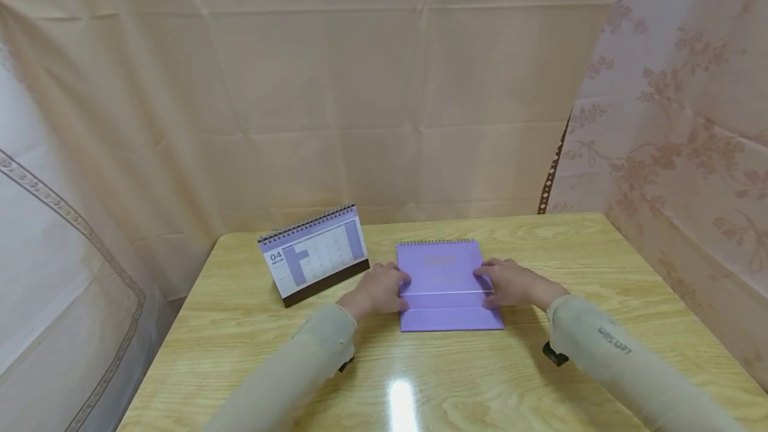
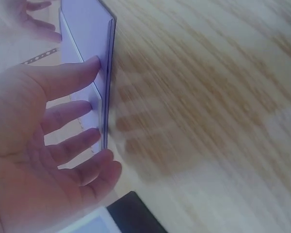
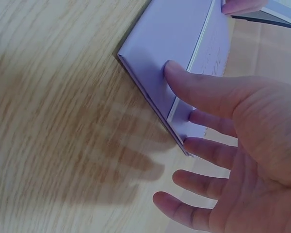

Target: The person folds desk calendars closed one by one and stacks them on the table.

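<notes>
A purple spiral-bound desk calendar (image 1: 438,272) lies low on the table, its ring binding at the far edge and a fold line across its near part. At its left edge is my left hand (image 1: 379,287), thumb and fingertips touching or very close to the cover. My right hand (image 1: 510,283) is at the opposite edge in the same way. In the left wrist view the left thumb (image 2: 72,80) lies on the near panel, fingers extended along the edge. The right wrist view has the right thumb (image 3: 203,90) against the panel, the outer fingers spread off it.
A second desk calendar (image 1: 318,255), with a white and lilac page marked 04 and a dark base, stands propped up left of the left hand. The wooden table (image 1: 480,385) backs onto a beige curtain (image 1: 384,105); a floral cloth (image 1: 690,119) hangs at the right.
</notes>
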{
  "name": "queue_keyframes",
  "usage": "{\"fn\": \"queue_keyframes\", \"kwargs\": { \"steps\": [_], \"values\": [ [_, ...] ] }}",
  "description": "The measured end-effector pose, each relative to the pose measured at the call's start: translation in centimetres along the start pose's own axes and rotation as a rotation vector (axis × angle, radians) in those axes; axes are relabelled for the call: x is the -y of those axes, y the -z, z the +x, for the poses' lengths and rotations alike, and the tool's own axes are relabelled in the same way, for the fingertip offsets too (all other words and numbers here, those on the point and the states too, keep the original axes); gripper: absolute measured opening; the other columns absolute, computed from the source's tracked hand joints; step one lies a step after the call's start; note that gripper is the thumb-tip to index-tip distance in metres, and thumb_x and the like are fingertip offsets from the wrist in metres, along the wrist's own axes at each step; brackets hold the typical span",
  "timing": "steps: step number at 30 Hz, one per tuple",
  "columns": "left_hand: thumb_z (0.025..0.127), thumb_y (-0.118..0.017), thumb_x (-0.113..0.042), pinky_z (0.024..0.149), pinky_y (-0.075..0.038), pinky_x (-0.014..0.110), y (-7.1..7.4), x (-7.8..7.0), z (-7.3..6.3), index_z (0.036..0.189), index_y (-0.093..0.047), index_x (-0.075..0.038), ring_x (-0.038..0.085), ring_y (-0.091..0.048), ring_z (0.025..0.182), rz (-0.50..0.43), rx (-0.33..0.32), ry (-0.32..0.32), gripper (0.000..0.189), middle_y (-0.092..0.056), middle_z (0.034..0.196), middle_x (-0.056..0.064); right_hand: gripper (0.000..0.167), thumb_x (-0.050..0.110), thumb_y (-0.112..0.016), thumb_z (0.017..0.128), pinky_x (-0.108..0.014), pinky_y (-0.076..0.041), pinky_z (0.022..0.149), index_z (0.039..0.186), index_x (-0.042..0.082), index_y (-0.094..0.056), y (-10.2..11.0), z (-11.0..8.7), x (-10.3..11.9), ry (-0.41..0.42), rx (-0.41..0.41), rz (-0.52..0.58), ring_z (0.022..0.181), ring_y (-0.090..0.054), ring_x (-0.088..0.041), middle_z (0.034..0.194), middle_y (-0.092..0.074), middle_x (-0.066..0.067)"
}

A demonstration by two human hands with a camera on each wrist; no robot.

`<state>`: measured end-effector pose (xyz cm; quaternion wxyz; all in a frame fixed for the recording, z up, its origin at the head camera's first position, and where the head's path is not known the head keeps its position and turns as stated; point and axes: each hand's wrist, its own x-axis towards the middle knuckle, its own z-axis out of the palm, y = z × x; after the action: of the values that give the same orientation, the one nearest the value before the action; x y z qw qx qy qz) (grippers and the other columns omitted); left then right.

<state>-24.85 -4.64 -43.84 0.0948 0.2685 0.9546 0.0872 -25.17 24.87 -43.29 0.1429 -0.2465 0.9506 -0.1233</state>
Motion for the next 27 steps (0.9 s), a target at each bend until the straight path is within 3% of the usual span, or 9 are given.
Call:
{"fn": "queue_keyframes", "kwargs": {
  "steps": [8,17,27],
  "values": [
    [0.089,-0.079,-0.037,0.084,-0.051,0.043,-0.1,-1.0,0.0,0.120,-0.070,-0.017,0.028,-0.058,0.105,0.123,0.015,0.053,0.038,-0.064,0.116,0.006,0.062,0.022,-0.087,0.080,-0.063,-0.040,0.104,0.131,-0.003,-0.062,-0.2,0.4,0.7,-0.011,-0.009,-0.067,0.122,-0.053,-0.050,0.134,-0.056,-0.030],
    [0.085,-0.084,-0.036,0.085,-0.051,0.043,-0.1,-1.2,0.3,0.113,-0.072,-0.018,0.026,-0.058,0.102,0.114,0.024,0.086,0.036,-0.063,0.108,0.003,0.053,0.017,-0.092,0.071,-0.052,-0.051,0.092,0.116,0.003,-0.067,0.4,1.1,1.3,-0.025,-0.001,-0.037,0.098,-0.062,-0.031,0.109,-0.064,-0.013],
    [0.083,-0.086,-0.035,0.085,-0.051,0.043,0.3,-1.5,0.7,0.112,-0.072,-0.018,0.026,-0.059,0.102,0.120,0.042,0.101,0.036,-0.063,0.105,0.002,0.053,0.010,-0.092,0.068,-0.053,-0.050,0.093,0.113,0.004,-0.065,0.5,1.7,1.6,-0.087,0.027,-0.019,0.101,-0.062,-0.034,0.108,-0.062,-0.012]
  ]
}}
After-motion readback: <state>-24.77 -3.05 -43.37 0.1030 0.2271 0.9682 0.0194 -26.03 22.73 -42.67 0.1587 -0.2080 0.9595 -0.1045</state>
